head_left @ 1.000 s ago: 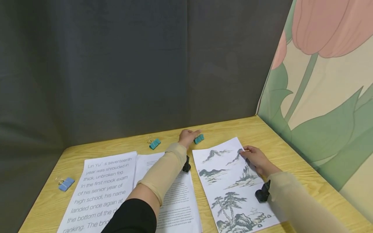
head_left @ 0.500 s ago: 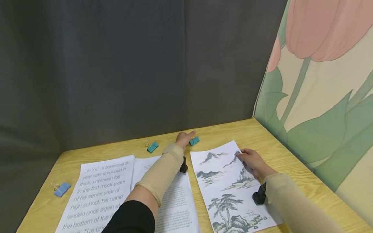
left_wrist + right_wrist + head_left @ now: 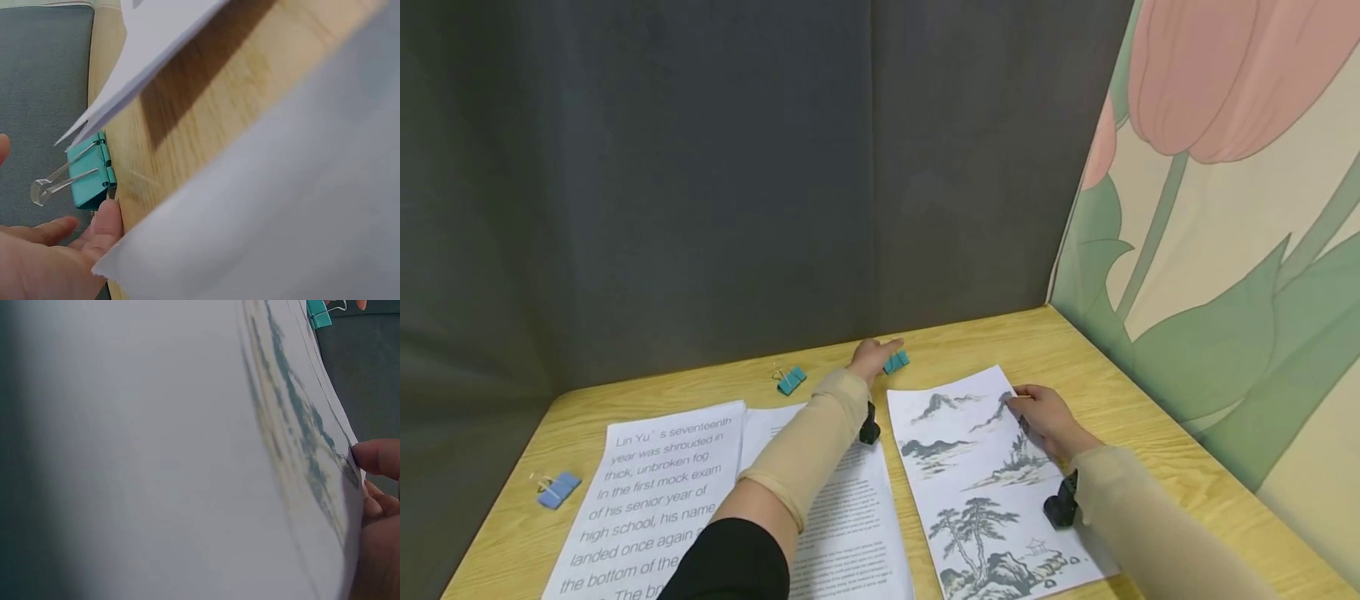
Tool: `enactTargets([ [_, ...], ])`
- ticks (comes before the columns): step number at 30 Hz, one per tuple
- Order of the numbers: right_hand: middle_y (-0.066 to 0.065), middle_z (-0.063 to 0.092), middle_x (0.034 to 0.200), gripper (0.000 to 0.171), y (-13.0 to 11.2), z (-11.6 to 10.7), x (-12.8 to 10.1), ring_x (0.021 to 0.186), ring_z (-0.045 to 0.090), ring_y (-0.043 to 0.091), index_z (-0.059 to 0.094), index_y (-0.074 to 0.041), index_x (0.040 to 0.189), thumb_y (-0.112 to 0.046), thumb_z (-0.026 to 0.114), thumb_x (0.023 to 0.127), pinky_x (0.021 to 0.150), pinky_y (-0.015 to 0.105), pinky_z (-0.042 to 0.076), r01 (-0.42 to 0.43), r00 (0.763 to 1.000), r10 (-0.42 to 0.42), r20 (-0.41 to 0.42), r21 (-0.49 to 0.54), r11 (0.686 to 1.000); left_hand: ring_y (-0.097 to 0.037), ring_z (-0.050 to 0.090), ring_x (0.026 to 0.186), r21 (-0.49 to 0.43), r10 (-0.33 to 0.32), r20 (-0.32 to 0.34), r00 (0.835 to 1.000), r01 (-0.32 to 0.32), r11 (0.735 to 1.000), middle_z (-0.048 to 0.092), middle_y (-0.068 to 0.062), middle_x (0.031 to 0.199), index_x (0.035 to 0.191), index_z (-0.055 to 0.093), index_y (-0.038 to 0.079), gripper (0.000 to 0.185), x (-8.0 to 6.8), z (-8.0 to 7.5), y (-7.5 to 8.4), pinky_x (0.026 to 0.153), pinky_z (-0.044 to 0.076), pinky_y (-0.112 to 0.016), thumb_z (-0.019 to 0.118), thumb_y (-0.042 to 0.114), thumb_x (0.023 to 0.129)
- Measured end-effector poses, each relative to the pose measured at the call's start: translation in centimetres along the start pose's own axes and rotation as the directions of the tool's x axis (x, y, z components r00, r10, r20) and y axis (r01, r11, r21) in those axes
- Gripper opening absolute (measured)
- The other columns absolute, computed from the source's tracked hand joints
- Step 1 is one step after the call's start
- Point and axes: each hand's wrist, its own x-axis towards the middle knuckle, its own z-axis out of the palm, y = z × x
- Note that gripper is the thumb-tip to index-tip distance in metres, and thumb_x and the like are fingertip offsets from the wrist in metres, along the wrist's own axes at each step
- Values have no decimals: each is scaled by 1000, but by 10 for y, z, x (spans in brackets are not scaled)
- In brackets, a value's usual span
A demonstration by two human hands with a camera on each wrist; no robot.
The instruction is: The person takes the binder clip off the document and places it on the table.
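My left hand (image 3: 869,358) reaches to the table's back edge, beside a teal binder clip (image 3: 897,361). In the left wrist view a fingertip is right at the end of this clip, whose wire handles stick out towards the dark wall; the other fingers lie loosely around it, not closed on it. My right hand (image 3: 1047,418) pinches the upper right edge of a sheet (image 3: 958,475) printed with ink landscapes, thumb on top and fingers beneath. The right wrist view shows the sheet bowing at that edge. In the left wrist view its layered corner overlaps the clip.
Another teal binder clip (image 3: 791,381) lies left of my left hand, and a blue one (image 3: 558,490) at the far left. Large-print pages (image 3: 647,500) lie beside small-print pages (image 3: 857,508), partly under my left forearm. A dark wall (image 3: 715,183) closes off the back.
The whole head view has shifted slightly. My left hand stays beside the teal binder clip, and my right hand keeps its pinch on the landscape sheet.
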Motion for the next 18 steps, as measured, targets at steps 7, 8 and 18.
enactTargets([
  [7,33,48,143,54,-3,5,4,122,53,40,40,13,149,-18,54,107,102,53,47,7,1000,-7,14,-46,999,-33,40,142,-43,-18,36,999,19,999,25,-15,167,162,26,0,80,-10,-14,-5,115,35,-48,63,39,103],
  [8,33,50,141,54,-5,3,3,121,54,40,40,13,148,-18,54,107,100,51,48,12,1000,-11,15,-61,998,-32,39,142,-48,-24,46,999,26,998,24,-15,168,162,25,1,81,-12,-16,-4,114,35,-48,63,40,103],
  [18,38,41,148,51,-37,-25,-2,133,43,53,38,16,148,-13,49,107,107,61,40,193,979,-203,14,-368,910,-32,48,130,91,143,82,986,-150,984,35,-17,160,160,29,3,70,-40,-48,29,115,36,-50,54,42,108],
])
